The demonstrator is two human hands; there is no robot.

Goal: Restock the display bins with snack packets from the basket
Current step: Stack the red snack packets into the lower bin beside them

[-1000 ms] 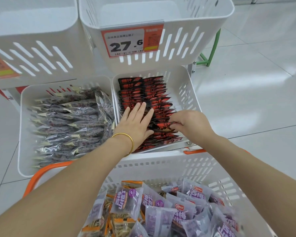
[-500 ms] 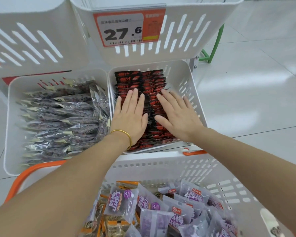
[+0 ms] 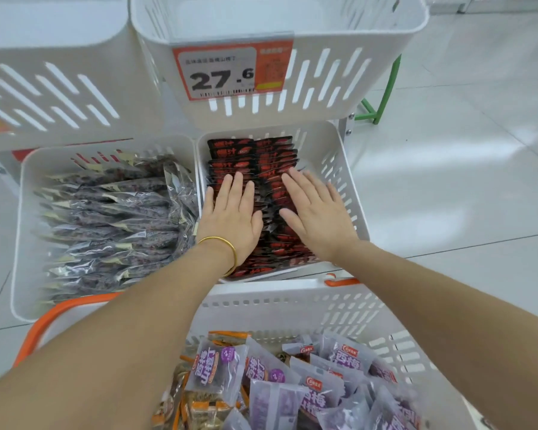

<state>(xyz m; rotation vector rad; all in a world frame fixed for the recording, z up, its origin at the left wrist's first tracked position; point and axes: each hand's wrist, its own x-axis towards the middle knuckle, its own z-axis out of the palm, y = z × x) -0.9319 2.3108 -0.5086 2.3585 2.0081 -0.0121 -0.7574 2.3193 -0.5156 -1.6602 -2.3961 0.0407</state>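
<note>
A pale tiled shop floor (image 3: 448, 187) lies under everything. Nearest stands a white slotted basket (image 3: 277, 294) with orange handles (image 3: 59, 311), holding loose purple snack packets (image 3: 292, 386) and a few orange-trimmed ones at the left. Both bare forearms reach over its far rim. Just beyond, the left hand (image 3: 233, 214), a gold bangle (image 3: 222, 243) at its wrist, and the right hand (image 3: 317, 214) lie flat and released, fingers straight, palms down on rows of red-and-black packets (image 3: 271, 156) in the lower right bin (image 3: 333, 169); neither grasps anything. Just beside it, the lower left bin (image 3: 28, 212) is packed with dark clear-wrapped packets (image 3: 106, 212). Farther back sit two upper bins (image 3: 354, 41); the right one bears a price tag (image 3: 227, 72) reading 27.6.
</note>
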